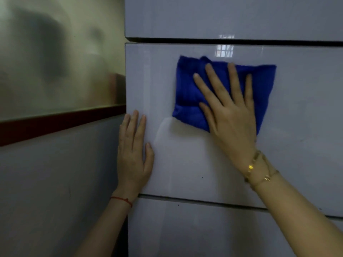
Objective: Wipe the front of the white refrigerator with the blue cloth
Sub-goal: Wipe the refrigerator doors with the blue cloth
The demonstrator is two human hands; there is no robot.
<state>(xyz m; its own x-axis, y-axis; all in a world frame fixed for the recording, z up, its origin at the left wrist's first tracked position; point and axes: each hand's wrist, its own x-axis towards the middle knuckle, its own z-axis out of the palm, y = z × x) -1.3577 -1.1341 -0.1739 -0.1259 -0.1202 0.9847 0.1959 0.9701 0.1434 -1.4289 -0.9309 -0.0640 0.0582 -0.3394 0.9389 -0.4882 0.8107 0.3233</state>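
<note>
Glossy white refrigerator [297,108] front, mid-wipe: right hand [230,112] flat, fingers spread, pressing blue cloth [187,93]; left hand [132,154] open, bracing. Next, probably sweep across unwiped panel.

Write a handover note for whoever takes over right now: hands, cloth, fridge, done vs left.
Right hand: flat, fingers spread, pressing the blue cloth against the middle door panel of the refrigerator.
Left hand: empty, flat on that panel's left edge, bracing.
Done: cannot tell from the picture; a paler streak runs just below the cloth.
Left: judge the rest of the middle panel plus the upper panel and lower panel as still to wipe.
</note>
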